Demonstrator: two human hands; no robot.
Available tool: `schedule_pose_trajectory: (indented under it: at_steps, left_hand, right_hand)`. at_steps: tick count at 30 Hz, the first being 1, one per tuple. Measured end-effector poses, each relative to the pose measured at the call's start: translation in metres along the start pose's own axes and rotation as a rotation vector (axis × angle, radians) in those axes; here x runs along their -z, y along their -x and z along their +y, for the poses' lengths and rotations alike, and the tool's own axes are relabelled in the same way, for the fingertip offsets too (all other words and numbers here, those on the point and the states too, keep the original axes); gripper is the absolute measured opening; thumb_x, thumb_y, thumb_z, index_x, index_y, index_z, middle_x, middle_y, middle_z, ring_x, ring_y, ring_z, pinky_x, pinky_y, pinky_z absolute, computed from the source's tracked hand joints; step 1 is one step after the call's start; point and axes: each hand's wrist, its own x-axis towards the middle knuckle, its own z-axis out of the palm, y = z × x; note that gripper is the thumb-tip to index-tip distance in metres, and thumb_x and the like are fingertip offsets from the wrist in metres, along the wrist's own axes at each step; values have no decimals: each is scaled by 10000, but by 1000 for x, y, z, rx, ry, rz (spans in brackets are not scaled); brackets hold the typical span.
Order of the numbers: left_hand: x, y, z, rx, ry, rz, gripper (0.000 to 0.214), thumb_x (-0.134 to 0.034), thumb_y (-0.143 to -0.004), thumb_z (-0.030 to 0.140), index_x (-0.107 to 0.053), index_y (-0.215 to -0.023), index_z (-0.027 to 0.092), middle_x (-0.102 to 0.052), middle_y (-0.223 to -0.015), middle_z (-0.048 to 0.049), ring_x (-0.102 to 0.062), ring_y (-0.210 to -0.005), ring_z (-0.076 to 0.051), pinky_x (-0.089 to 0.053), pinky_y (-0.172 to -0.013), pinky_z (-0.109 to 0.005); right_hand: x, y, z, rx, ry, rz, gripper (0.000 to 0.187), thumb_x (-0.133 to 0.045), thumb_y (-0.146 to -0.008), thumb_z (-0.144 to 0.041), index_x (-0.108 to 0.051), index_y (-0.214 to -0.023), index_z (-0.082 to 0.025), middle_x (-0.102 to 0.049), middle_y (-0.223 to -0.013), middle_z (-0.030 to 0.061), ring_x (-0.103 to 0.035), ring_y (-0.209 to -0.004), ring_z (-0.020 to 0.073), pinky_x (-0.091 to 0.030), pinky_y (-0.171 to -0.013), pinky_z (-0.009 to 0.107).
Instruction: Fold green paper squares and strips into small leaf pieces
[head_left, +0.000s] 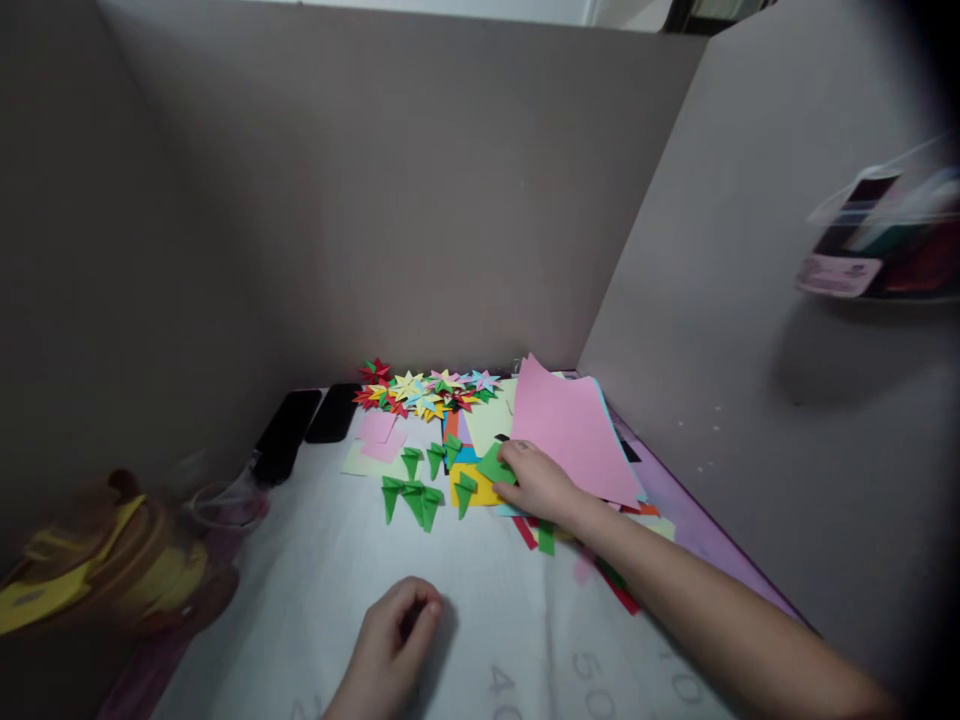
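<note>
My right hand (536, 482) reaches forward over the white mat and pinches a small green paper piece (495, 466) that lies on a yellow square (474, 489). Several folded green paper points (415, 493) lie just left of it. Behind them a row of colourful folded paper stars (427, 391) runs along the back wall. A pink sheet (574, 430) on top of a paper stack tilts up just right of my hand. My left hand (391, 640) rests near the front of the mat with fingers curled and nothing seen in them.
Grey partition walls (420, 200) close in the back and both sides. Two dark phones (304, 425) lie at the back left. A brown and yellow bag (105, 565) and a clear container (225, 500) sit at the left. A blurred plastic packet (885, 240) hangs at the upper right.
</note>
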Motion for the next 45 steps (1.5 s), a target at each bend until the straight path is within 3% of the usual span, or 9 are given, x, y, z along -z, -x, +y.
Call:
schedule_pose_trajectory:
  at_steps: [6, 12, 17, 20, 25, 29, 33, 37, 45]
  left_hand:
    - [1, 4, 5, -152, -177, -92, 228, -397, -887, 297, -569, -801, 175, -607, -809, -59, -556, -761, -162, -421, -695, -253]
    - [1, 5, 8, -189, -267, -130, 229, -379, -894, 288, -562, -807, 181, -608, -812, -59, -562, -762, -157, -429, -698, -250]
    - [1, 4, 5, -168, -187, -108, 239, -412, -877, 313, -589, -788, 181, -623, -795, -61, -571, -745, -162, -440, -684, -251]
    - [0, 2, 3, -64, -69, -16, 243, -471, -843, 357, -612, -774, 172, -633, -763, -60, -582, -717, -169, -454, -662, -252]
    - [-5, -15, 10, 118, 217, 211, 383, -629, -699, 447, -629, -949, 156, -675, -875, -77, -620, -784, -206, -494, -659, -260]
    - [-5, -35, 14, 114, 215, 339, 363, -595, -726, 452, -641, -903, 140, -677, -790, -53, -615, -712, -184, -501, -627, -245]
    - [9, -49, 2, 13, 17, 473, 299, -609, -717, 410, -659, -881, 165, -683, -789, -46, -632, -705, -183, -515, -623, -243]
    - [20, -52, -11, -89, -124, 454, 279, -637, -706, 343, -660, -941, 196, -691, -807, -38, -647, -711, -174, -525, -639, -238]
    - [3, -50, 3, -12, 103, 384, 280, -626, -710, 320, -626, -936, 155, -672, -806, -43, -627, -721, -167, -513, -612, -240]
  right_hand:
    - [-13, 7, -9, -92, 35, -57, 199, -581, -715, -213, -531, -894, -142, -561, -924, 101, -500, -900, 228, -366, -746, 283]
    - [-22, 5, 5, -254, -251, 48, 467, -589, -597, -98, -491, -1051, -151, -532, -1036, 104, -522, -951, 217, -403, -784, 280]
    - [-15, 8, 8, -354, -634, 252, 279, -503, -679, -167, -504, -955, -203, -558, -678, -36, -548, -626, 146, -417, -591, 245]
    - [-8, 15, -7, -275, -780, 296, 233, -526, -693, -190, -521, -925, -197, -555, -622, -51, -537, -587, 129, -410, -575, 231]
    - [-12, 25, -51, -8, -824, -60, 221, -502, -732, -134, -590, -924, -198, -621, -655, -32, -573, -605, 115, -409, -573, 206]
    - [-12, 11, -66, 151, -671, -193, 247, -501, -767, -141, -614, -969, -226, -647, -708, -17, -597, -669, 129, -410, -615, 211]
    - [-15, -10, -60, 122, -635, -229, 227, -495, -796, -170, -612, -978, -238, -641, -721, -15, -581, -656, 125, -391, -585, 200]
    - [-28, -12, -50, 83, -690, -263, 233, -462, -796, -134, -603, -957, -226, -609, -661, -32, -547, -590, 105, -368, -543, 183]
    - [-34, 11, -50, 126, -704, -118, 187, -474, -796, -132, -625, -879, -204, -642, -783, -11, -587, -734, 125, -423, -688, 223]
